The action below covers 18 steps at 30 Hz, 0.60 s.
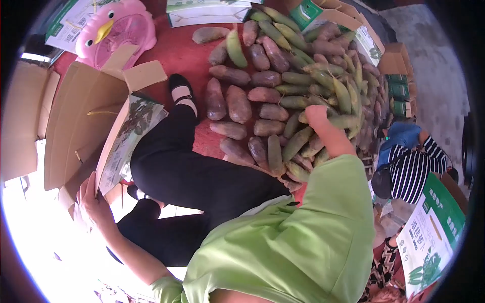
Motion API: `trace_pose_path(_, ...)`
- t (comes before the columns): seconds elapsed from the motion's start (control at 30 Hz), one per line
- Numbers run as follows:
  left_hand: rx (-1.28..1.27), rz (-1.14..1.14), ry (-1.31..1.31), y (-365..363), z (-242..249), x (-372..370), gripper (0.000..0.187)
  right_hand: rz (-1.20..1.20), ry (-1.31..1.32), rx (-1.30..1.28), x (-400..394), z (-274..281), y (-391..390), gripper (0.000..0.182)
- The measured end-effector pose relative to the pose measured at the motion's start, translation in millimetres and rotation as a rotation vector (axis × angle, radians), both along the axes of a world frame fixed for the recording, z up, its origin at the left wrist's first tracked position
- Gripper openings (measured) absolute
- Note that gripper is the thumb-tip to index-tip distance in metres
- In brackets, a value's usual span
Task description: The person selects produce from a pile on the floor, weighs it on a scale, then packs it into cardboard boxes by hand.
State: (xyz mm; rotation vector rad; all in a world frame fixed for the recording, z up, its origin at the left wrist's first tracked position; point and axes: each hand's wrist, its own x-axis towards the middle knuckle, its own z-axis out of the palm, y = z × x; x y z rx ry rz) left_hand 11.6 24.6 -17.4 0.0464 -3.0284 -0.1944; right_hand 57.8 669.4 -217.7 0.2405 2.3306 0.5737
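Note:
My right hand reaches into a heap of green radishes, its fingers closed over a green radish and partly hidden. Around it lie more green radishes and several shiny purplish radishes on the red floor covering. At the left, my left hand grips the lower edge of an open cardboard box with a printed leafy side. The box is tilted beside my leg, its flaps spread; most of its inside is hidden from me.
A pink plastic item with a duck face stands at the upper left. Printed white boxes are at the top. A person in a striped shirt is at the right, near a green and white carton. My feet rest beside the radishes.

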Motion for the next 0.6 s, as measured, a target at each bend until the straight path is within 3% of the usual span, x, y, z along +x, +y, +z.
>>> trace_pose_path(0.13,-0.044,0.026,0.008,9.5,6.7,-1.0,0.041,-0.002,0.026,-0.041,-2.8,46.7,-14.9,0.017)
trace_pose_path(0.3,-0.041,0.08,0.0,16.4,14.8,-1.1,0.043,0.091,0.195,-0.147,2.8,61.4,-20.4,0.011)
trace_pose_path(0.53,0.02,0.09,0.012,17.3,15.9,1.1,0.039,0.041,0.243,-0.218,-52.4,112.3,-60.2,0.021)
trace_pose_path(0.6,-0.003,0.088,-0.015,16.3,15.0,1.2,0.041,0.027,0.46,-0.432,-66.5,122.9,-61.4,0.026)
